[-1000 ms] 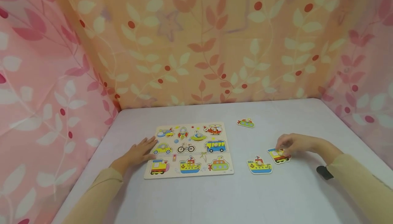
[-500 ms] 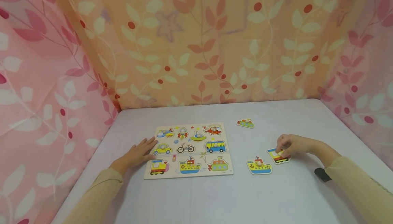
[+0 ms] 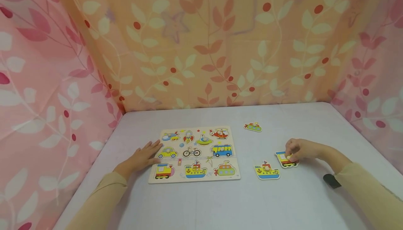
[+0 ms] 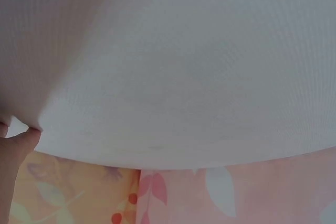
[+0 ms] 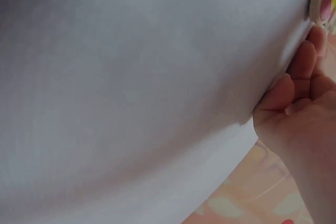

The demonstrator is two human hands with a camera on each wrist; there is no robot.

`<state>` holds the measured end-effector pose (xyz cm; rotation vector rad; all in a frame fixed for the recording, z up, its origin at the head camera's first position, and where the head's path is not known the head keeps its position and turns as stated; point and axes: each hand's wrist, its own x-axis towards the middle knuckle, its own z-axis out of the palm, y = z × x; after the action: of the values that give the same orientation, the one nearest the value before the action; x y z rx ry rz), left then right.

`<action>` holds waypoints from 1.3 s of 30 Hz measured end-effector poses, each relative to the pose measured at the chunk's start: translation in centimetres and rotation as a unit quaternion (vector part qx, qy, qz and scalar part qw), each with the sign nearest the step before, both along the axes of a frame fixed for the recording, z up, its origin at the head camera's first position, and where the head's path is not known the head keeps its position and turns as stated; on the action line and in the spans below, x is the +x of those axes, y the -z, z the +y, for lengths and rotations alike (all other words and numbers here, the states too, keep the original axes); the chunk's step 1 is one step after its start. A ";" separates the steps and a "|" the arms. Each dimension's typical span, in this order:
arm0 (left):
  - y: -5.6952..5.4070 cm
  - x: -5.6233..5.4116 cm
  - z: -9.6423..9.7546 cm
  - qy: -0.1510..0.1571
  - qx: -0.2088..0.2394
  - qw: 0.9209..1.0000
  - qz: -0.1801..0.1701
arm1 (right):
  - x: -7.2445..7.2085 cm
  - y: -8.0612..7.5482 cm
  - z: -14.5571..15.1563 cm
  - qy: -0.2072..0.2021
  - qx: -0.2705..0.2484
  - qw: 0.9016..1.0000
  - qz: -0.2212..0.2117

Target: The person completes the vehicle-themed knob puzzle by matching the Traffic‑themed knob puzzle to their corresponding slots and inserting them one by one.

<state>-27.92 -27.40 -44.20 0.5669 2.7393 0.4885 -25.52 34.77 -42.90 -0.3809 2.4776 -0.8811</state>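
Observation:
My right hand (image 3: 299,151) pinches at the knob of a train puzzle piece (image 3: 282,160), which lies on the table. In the right wrist view the curled fingers (image 5: 281,93) rest against the tabletop, and only the pale edge of the piece (image 5: 317,1) shows. My left hand (image 3: 141,158) lies with fingers spread, tips at the left edge of the wooden puzzle board (image 3: 195,180). The left wrist view catches just a fingertip (image 4: 32,132). Left of the train piece lies a boat piece (image 3: 267,172), and farther back a submarine piece (image 3: 254,127).
The board carries vehicle pieces with knobs, such as a bus (image 3: 221,151) and a car (image 3: 167,153). Its front row shows train, boat and submarine pictures without knobs. A dark object (image 3: 332,181) lies by the right sleeve. Floral curtains (image 3: 201,48) enclose the white table (image 3: 220,205).
The head view shifts slightly. Both hands and the pieces stay nearly where they were, with the right fingers still at the train piece's knob.

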 end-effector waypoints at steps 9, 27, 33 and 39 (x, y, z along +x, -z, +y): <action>-0.1 -0.1 0.4 0.011 0.002 1.000 0.002 | 0.6 -0.3 0.4 0.005 -0.031 0.999 -0.004; 0.0 0.0 0.3 0.005 -0.001 1.000 0.008 | -0.8 -3.3 -6.7 0.023 -0.095 0.994 0.042; -0.2 0.0 0.2 0.001 -0.003 1.000 0.010 | -1.3 -3.6 -10.2 -0.023 -0.122 0.990 0.062; -0.3 0.3 0.2 0.003 0.000 1.000 0.006 | -1.7 -3.4 -13.0 -0.056 -0.134 0.986 0.081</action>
<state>-27.63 -27.24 -43.91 0.5797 2.7481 0.4852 -27.22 21.81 -39.48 -0.7026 2.4570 -1.1822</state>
